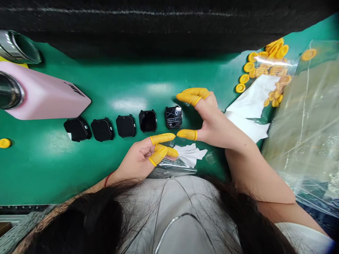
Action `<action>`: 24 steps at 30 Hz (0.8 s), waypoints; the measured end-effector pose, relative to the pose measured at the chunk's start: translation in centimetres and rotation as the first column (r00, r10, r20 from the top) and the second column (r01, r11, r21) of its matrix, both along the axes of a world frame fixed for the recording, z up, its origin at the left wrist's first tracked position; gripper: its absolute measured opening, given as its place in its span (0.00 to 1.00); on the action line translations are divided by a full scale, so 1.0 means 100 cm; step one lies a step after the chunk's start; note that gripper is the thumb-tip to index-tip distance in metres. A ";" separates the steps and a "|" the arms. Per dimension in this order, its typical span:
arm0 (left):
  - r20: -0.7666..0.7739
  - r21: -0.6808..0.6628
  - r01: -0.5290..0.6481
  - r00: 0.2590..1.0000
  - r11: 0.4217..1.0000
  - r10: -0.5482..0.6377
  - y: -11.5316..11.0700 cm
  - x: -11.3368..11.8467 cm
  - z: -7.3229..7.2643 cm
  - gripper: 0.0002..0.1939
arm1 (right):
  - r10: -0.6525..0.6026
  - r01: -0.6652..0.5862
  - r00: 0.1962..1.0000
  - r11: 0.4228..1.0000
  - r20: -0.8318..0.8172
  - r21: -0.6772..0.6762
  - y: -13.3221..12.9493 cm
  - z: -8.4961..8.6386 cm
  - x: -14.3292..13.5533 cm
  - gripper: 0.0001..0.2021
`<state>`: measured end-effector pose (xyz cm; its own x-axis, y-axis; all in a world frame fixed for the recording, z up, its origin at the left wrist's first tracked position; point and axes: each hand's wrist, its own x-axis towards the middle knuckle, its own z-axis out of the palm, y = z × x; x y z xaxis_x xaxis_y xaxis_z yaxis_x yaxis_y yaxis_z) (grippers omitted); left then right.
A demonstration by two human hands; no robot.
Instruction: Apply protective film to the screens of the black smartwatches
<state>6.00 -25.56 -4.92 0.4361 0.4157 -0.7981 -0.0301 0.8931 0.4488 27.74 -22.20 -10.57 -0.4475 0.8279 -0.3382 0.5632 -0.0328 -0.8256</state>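
Several black watch bodies lie in a row on the green table (111, 81). The rightmost watch (173, 117) has a clear printed film on its screen; the one beside it (148, 121) shows a bare dark screen. My right hand (202, 114), yellow covers on its fingertips, is spread around the right side of the rightmost watch, thumb and fingers apart, holding nothing. My left hand (148, 153), also with yellow fingertip covers, is below the row, over printed clear films (172, 171) and beside a crumpled white cloth (191, 154). Whether its fingertips pinch a film is unclear.
A pink bottle (47, 93) and a glass jar (22, 47) stand at the left. At the right are yellow finger covers (275, 51), white cloths (255, 97) and a large clear plastic bag (309, 123). A black padded edge (148, 31) spans the back.
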 end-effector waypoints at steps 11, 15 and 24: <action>0.017 0.302 -0.001 1.000 0.953 -0.005 -0.006 -0.004 0.008 0.43 | 0.011 0.005 0.996 0.984 -0.089 0.180 -0.010 0.040 -0.021 0.22; 0.028 0.463 0.054 0.997 0.885 -0.075 -0.006 -0.005 0.018 0.41 | 0.049 -0.053 0.967 0.999 -0.250 -0.010 -0.019 0.072 -0.022 0.22; -0.342 0.706 0.348 0.930 0.617 -0.133 -0.013 -0.008 0.041 0.35 | -0.622 0.071 0.640 0.633 -0.451 -0.771 -0.023 0.087 -0.051 0.16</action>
